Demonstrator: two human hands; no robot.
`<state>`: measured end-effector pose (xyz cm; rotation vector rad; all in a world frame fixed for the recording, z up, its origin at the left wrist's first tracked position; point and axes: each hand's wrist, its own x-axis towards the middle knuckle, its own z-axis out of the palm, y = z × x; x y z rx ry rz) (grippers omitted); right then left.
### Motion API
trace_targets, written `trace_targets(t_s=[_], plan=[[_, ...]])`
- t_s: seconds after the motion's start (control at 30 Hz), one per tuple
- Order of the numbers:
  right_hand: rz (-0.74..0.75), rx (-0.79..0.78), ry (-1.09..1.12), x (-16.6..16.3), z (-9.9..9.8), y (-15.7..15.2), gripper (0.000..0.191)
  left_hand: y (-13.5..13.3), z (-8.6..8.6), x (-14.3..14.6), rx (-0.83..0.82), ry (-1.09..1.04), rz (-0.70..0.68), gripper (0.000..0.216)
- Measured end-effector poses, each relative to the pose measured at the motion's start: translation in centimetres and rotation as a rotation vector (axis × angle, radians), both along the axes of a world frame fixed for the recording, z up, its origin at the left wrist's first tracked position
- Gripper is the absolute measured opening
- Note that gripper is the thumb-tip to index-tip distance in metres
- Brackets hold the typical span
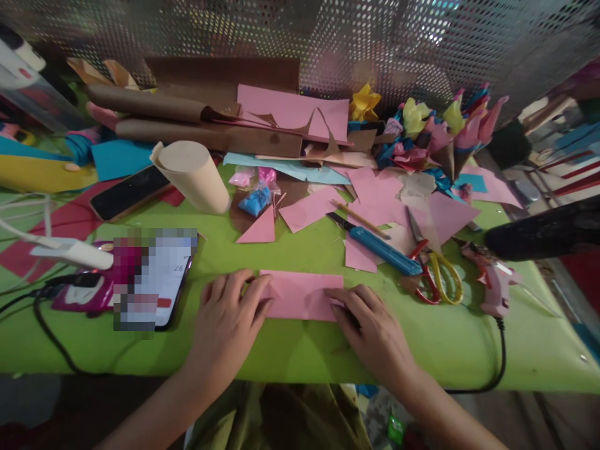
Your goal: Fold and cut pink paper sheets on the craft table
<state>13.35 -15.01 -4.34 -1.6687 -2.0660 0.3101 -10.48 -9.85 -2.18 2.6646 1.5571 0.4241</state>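
A pink paper strip (300, 297), wider than it is deep, lies on the green table in front of me. My left hand (229, 312) grips its left end, thumb at the near edge and fingers bent over the paper. At the right end, my right hand (368, 322) holds the strip the same way, with the thumb low and the fingers curled over. Between my hands the middle of the paper shows, looking flat. Just beyond it are a blue box cutter (384, 250), a pencil (360, 219) and pink paper scraps (312, 209).
Red-and-yellow-handled scissors (435, 275) and a pink glue gun (495, 287) with a black cord lie right. A phone (164, 281), a magenta power strip (89, 290) and cables are left. Behind stand a cardboard tube (192, 175), brown paper rolls (150, 103) and paper flowers (440, 131).
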Motion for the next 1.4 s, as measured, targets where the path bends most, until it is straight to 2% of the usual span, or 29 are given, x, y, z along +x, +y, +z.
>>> trace_targets(t_s=[0.1,0.2,0.3,0.63,0.8,0.87,0.93,1.03,1.27,1.4], plan=[[-0.007,0.004,-0.003,-0.1,0.0,0.0,0.024,-0.1,-0.1,0.3,0.045,-0.008,-0.145,0.031],[-0.027,0.014,-0.008,-0.1,0.1,0.1,0.023,0.0,-0.3,0.3,-0.018,-0.001,-0.351,0.036],[-0.019,0.013,-0.008,-0.1,0.2,0.1,0.022,-0.3,-0.5,0.0,-0.069,0.027,-0.431,0.042],[-0.003,-0.020,0.036,0.2,0.2,0.4,0.022,-1.9,-0.5,-0.5,-0.141,0.076,-0.429,0.066],[-0.031,0.110,0.001,-0.1,1.5,-0.5,0.026,-1.7,-0.7,-0.4,-0.112,0.078,-0.447,0.070],[0.014,0.132,-0.069,-1.2,2.0,-1.5,0.031,-1.7,-0.8,-0.5,-0.103,0.078,-0.468,0.068],[0.134,0.089,-0.114,-2.7,2.1,-2.6,0.038,-1.7,-1.0,-0.5,-0.091,0.082,-0.476,0.061],[0.235,0.038,-0.181,-4.4,1.4,-3.8,0.048,-1.8,-1.2,-0.6,-0.074,0.099,-0.455,0.053],[0.118,0.017,-0.311,-3.1,-0.5,-5.7,0.056,-1.7,-0.9,-0.7,-0.071,0.129,-0.461,0.066],[0.067,0.015,-0.328,-2.2,-0.6,-6.5,0.055,-1.5,-1.2,-1.5,-0.086,0.121,-0.487,0.060]])
